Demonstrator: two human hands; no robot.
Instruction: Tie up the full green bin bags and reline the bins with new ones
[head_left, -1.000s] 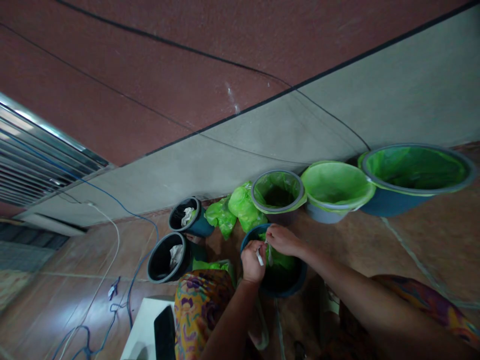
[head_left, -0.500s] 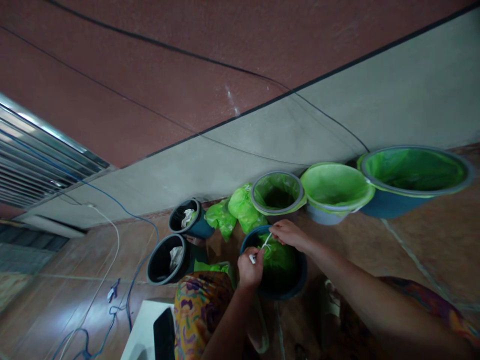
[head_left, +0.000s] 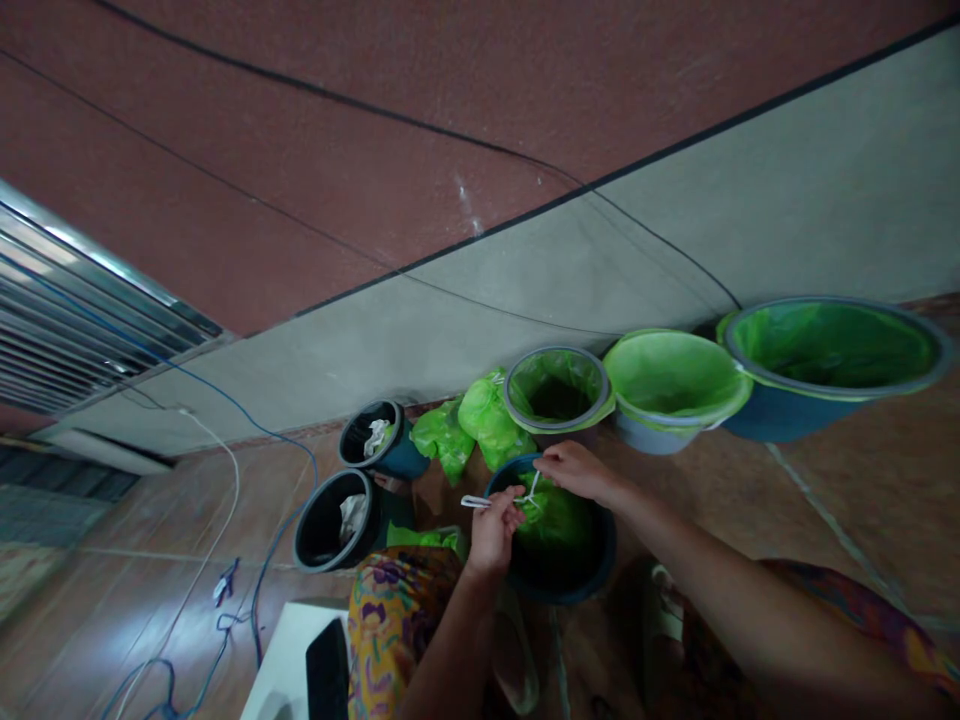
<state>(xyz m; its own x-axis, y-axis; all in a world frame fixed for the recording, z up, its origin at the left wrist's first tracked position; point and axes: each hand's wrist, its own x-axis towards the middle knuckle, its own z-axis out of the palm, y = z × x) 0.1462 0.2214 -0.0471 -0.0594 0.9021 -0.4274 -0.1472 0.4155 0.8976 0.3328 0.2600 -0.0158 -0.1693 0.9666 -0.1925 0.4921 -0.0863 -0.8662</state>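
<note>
A dark blue bin (head_left: 555, 590) stands on the floor right below my hands, lined with a bright green plastic bag (head_left: 551, 525). My left hand (head_left: 493, 535) is shut on a thin white plastic strip (head_left: 476, 501), whose end sticks out to the left past my fingers. Another white strip (head_left: 534, 490) rises from the bag near the bin's upper rim. At that rim sits my right hand (head_left: 577, 472), fingertips beside the white strip. Whether those fingers grip the bag or only rest there is hidden.
Along the concrete wall stand several green-lined bins, the largest (head_left: 829, 345) at the right. Loose green bags (head_left: 484, 425) lie between them and two black bins (head_left: 324, 520) holding white cloth. Blue and white cables (head_left: 277, 530) run across the tiled floor. A patterned cloth (head_left: 397, 620) lies below.
My left hand has shifted up and left, and its white strip now points left instead of down. My right hand has barely moved.
</note>
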